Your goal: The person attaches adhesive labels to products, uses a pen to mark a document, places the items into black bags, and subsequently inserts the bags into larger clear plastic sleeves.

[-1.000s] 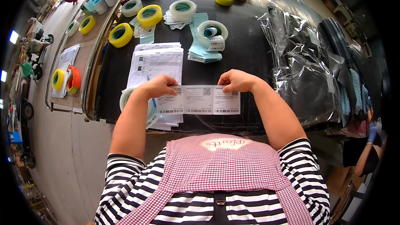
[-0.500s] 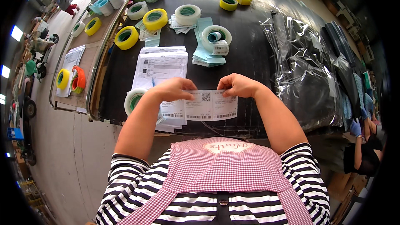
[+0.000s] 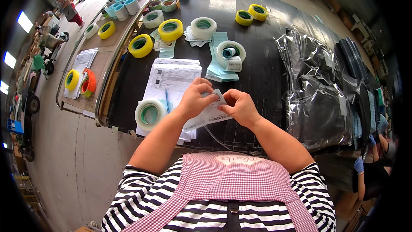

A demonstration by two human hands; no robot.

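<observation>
Label strip (image 3: 209, 114) mid-frame, just above the black worktop (image 3: 266, 81), pinched at its upper end by left hand (image 3: 195, 101) and right hand (image 3: 240, 108), fingers clamped. Likely light, floppy, creases easily; grip edges.

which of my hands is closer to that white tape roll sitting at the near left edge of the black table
Left. Your left hand is just right of the white tape roll, pinching the paper label. Your right hand holds the label's other side, farther from the roll.
</observation>
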